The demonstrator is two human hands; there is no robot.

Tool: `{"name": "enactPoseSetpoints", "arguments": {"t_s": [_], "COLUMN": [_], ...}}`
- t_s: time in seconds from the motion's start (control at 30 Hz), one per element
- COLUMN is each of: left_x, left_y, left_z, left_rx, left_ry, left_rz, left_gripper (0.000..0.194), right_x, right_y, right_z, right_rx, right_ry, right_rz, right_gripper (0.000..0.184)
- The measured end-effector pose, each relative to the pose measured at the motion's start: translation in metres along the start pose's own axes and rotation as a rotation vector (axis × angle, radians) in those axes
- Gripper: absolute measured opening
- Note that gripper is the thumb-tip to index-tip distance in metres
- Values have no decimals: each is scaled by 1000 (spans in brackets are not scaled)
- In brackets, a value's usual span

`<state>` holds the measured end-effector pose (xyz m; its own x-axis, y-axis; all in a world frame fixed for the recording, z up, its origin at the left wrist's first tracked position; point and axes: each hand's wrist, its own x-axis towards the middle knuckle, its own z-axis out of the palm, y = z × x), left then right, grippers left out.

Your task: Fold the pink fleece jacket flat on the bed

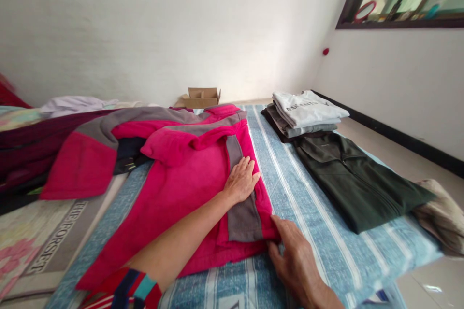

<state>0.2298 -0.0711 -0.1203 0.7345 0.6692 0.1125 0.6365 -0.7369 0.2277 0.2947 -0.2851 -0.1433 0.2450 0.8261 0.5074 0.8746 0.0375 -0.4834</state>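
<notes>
A bright pink fleece jacket with grey panels lies spread on a blue cloth sheet with white stripes, one grey-and-pink sleeve reaching out to the left across other clothes. The left hand rests flat on the jacket, palm down over the grey strip near its right edge, fingers extended and gripping nothing. The right hand touches the jacket's near right corner, thumb and forefinger at the edge; whether they are pinched on the fabric I cannot tell from this angle. A red sleeve with blue and teal blocks covers the left upper arm.

To the right, apart from the pink jacket, a dark green zipped jacket lies folded. Just beyond it a white shirt with dark lettering tops a stack of folded grey and black garments. A crumpled tan cloth sits beside the green jacket's near end. At the far side, near the white wall, stands an open brown cardboard box.
</notes>
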Motion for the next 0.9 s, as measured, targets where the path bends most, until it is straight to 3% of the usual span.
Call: {"name": "enactPoseSetpoints", "arguments": {"t_s": [0.17, 0.4, 0.6, 0.9], "left_x": [0, 0, -1, -2], "left_y": [-2, -6, -7, -5], "left_z": [3, 3, 0, -6], "left_rx": [-35, -44, -21, -4], "left_ry": [7, -8, -67, -121], "left_rz": [5, 21, 24, 6], "left_gripper": [55, 59, 61, 63], "right_x": [1, 3, 1, 1], "right_y": [-1, -3, 4, 10], "right_z": [1, 0, 4, 4], "right_rx": [-109, -239, -274, -236], "right_ry": [40, 24, 125, 72], "right_rz": [-67, -167, -329, -458], "right_gripper": [47, 20, 31, 31]}}
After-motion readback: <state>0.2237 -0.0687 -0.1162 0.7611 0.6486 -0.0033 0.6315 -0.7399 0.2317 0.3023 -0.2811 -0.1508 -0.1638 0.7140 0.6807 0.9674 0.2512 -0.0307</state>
